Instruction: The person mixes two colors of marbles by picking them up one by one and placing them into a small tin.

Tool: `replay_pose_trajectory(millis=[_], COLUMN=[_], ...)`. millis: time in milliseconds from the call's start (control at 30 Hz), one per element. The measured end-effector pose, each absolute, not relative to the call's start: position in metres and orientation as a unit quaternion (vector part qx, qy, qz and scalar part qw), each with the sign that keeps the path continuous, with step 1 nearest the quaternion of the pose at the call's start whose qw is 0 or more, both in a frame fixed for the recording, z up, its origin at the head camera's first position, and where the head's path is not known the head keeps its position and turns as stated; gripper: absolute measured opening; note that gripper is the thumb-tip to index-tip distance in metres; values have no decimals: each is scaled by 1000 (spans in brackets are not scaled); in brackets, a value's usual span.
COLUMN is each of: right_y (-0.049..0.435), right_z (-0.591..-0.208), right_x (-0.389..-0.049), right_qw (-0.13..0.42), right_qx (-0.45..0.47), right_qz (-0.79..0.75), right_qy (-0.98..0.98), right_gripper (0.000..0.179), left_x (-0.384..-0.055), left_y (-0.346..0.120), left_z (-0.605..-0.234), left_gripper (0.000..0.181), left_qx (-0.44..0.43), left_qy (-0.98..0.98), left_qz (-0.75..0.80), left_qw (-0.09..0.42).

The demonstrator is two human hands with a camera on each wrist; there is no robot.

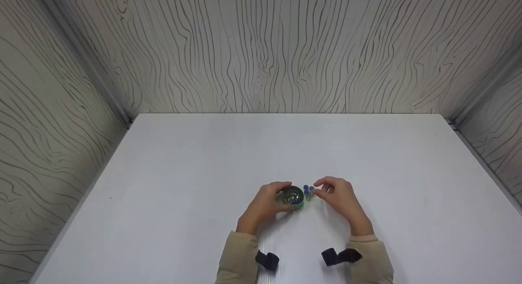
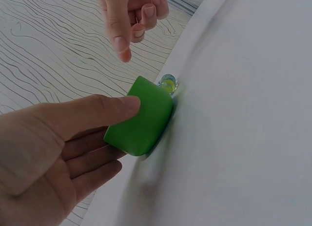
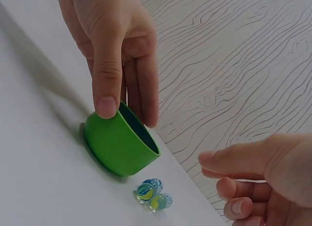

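Observation:
My left hand [image 1: 267, 200] holds a small green bowl [image 3: 119, 145] at its rim, thumb on one side and fingers on the other. The bowl stands upright on the white table, and several glass marbles [image 1: 294, 199] lie inside it. Just right of the bowl sits a tight cluster of clear glass marbles [image 3: 153, 194] with blue and yellow swirls. My right hand [image 1: 338, 194] hovers beside that cluster, thumb and index finger reaching towards it. In the right wrist view those fingertips [image 3: 207, 159] are apart from the marbles, and nothing shows in them.
The white table [image 1: 195, 165] spreads out around both hands. Behind it rises a wall panel [image 1: 261, 51] with a wood-grain pattern, and similar panels stand at the left and right. A black strap mount [image 1: 267, 260] sticks out from each sleeve.

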State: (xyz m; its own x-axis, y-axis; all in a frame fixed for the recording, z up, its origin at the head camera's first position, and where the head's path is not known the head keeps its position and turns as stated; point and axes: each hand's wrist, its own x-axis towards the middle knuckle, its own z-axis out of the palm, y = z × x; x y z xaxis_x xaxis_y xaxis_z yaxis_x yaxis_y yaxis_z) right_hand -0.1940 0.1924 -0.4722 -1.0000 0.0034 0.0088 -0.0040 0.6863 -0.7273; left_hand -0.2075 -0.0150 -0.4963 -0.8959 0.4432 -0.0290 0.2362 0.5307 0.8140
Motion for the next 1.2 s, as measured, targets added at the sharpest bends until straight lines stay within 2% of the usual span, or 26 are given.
replay_pose_trajectory(millis=[533, 1200], right_y=[193, 184], right_z=[-482, -489], right_x=[-195, -197], right_qw=[-45, -55], right_qx=[-5, -7], right_qz=[393, 393], right_qy=[-918, -918], right_gripper=[15, 15], left_x=[-207, -209], left_y=[-16, -16], left_z=[-496, -496], left_gripper=[60, 59], left_qx=[199, 212], left_qy=[867, 866], left_qz=[443, 439], left_qw=[114, 114])
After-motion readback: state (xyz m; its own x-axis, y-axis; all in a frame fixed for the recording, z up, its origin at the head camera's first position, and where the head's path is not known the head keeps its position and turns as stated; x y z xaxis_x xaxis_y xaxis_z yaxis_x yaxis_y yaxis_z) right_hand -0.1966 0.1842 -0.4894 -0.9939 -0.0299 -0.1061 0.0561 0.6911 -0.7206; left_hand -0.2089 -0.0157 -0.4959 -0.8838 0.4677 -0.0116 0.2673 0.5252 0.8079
